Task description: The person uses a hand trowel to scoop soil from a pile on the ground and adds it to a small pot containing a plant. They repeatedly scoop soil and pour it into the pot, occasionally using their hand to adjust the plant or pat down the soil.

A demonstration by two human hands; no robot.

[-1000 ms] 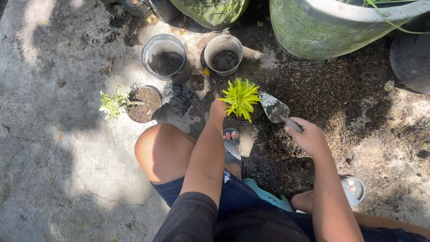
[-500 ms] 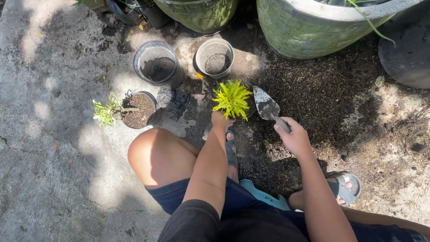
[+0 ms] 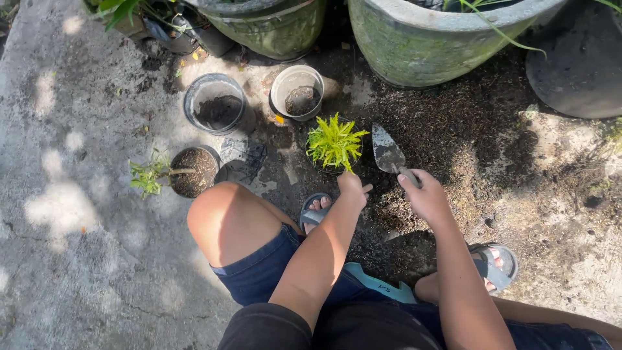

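The right hand [image 3: 427, 198] is closed around the handle of a garden trowel [image 3: 389, 152], whose soiled metal blade points away from the person and lies on the loose dark soil [image 3: 466, 129] spread over the ground. Just left of the blade stands a small dark pot holding a bright yellow-green seedling [image 3: 334, 141]. The left hand [image 3: 352, 186] sits just below that seedling, at the pot's near rim, fingers curled; whether it grips the pot I cannot tell.

Beyond the seedling stands a white pot [image 3: 297, 91] with a little soil at its bottom, and to its left a larger grey pot [image 3: 215, 104], also partly filled with soil. Nearer the person's bare left knee, a dark pot [image 3: 192, 172] full of soil holds a thin plant [image 3: 148, 176] leaning out to the left. Two big mossy green planters [image 3: 421, 45] stand along the far edge of the concrete ground [image 3: 65, 259].
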